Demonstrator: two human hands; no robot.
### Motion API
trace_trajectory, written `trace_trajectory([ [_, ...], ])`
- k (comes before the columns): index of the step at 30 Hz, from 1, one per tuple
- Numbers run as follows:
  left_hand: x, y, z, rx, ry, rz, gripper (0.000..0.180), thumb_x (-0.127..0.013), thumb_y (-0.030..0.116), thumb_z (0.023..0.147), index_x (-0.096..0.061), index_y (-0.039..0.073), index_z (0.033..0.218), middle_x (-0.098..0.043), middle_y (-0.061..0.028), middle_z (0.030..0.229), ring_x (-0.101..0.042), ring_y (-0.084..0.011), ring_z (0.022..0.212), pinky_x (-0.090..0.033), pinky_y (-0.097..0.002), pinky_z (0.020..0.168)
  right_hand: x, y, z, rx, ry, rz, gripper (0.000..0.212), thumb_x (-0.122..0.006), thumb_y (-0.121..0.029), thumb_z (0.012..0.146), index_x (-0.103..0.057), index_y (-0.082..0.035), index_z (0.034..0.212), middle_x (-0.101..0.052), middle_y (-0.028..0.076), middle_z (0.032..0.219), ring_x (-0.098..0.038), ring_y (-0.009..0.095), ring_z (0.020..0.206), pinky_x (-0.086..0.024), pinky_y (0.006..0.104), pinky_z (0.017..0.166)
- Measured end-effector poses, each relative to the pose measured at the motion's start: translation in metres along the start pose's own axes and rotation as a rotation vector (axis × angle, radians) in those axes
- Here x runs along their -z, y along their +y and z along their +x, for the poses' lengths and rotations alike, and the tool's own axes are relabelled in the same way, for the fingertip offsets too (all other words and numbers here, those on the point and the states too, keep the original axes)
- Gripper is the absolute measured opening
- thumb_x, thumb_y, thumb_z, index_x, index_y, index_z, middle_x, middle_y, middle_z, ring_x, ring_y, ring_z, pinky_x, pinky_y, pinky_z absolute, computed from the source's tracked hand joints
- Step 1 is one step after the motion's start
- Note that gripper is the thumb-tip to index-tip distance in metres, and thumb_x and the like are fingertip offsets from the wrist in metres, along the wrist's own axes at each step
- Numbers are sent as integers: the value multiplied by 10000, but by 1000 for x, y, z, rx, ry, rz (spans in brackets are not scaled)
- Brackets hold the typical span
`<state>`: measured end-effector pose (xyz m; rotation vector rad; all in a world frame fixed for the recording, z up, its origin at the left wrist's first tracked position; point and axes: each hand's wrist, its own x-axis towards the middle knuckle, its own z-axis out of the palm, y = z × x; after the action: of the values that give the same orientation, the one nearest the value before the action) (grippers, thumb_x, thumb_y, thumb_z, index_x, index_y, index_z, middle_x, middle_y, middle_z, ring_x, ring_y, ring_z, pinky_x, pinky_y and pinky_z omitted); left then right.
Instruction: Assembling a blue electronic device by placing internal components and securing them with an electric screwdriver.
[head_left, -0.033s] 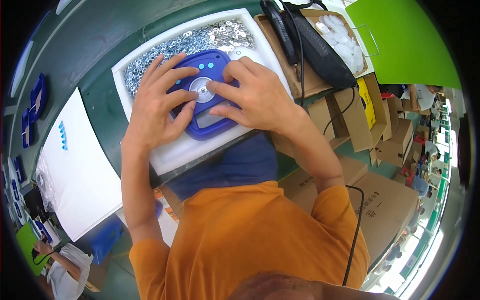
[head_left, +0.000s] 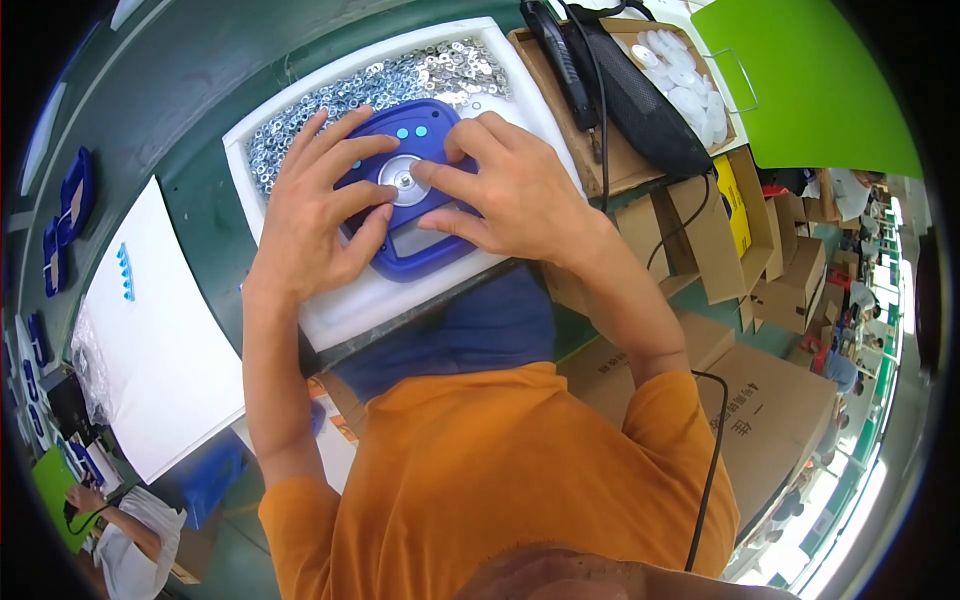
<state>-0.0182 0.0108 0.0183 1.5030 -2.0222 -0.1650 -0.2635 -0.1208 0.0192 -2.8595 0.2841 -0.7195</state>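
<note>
Spanning both sides of a rounded blue plastic housing [head_left: 424, 150] with parted, unclenched fingers of left hand [head_left: 315, 210] and right hand [head_left: 522, 190]. Touching the pale round plastic disc [head_left: 401, 192] at the housing's centre. Having the housing beneath the fingers, over a white foam tray [head_left: 350, 318].

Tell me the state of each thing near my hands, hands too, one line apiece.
Left hand, open, fingers spread over housing
Right hand, open, index fingertip at disc
Housing, resting on tray, partly covered by hands
Disc, on housing, metal piece at its center
Tray, uncovered, holding loose washers
Carton, open, holding white pieces
</note>
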Motion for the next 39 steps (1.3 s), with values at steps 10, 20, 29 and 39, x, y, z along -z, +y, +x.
trace_trajectory([
  [10, 0, -1, 2, 16, 18, -9, 157, -801, 72, 854, -886, 79, 986, -789, -116, 1379, -605, -391, 1539, -360, -651, 1358, -1, -20, -11, -47, -49, 31, 515, -866, -497, 926, -830, -77, 1222, -611, 66, 1009, -628, 271, 953, -559, 399, 805],
  [20, 0, -4, 4, 18, 25, 25, 254, -796, 46, 829, -921, 108, 1041, -801, -114, 1358, -630, -402, 1511, -381, -659, 1345, -3, -16, -15, -83, -46, 73, 517, -854, -522, 937, -829, -98, 1232, -578, 46, 969, -604, 248, 918, -554, 388, 793],
  [29, 0, -7, 3, 18, 26, 33, 252, -795, 45, 837, -924, 111, 1043, -806, -109, 1356, -638, -400, 1505, -384, -661, 1341, -4, -15, -14, -77, -54, 69, 526, -853, -531, 934, -825, -101, 1237, -574, 39, 965, -601, 240, 918, -545, 383, 778],
  [39, -2, -6, 1, 28, 37, 31, 236, -796, 50, 844, -921, 103, 1037, -808, -113, 1350, -643, -397, 1500, -387, -661, 1344, -4, -17, -14, -63, -58, 50, 519, -856, -524, 938, -826, -98, 1233, -587, 39, 978, -610, 241, 934, -552, 381, 790],
])
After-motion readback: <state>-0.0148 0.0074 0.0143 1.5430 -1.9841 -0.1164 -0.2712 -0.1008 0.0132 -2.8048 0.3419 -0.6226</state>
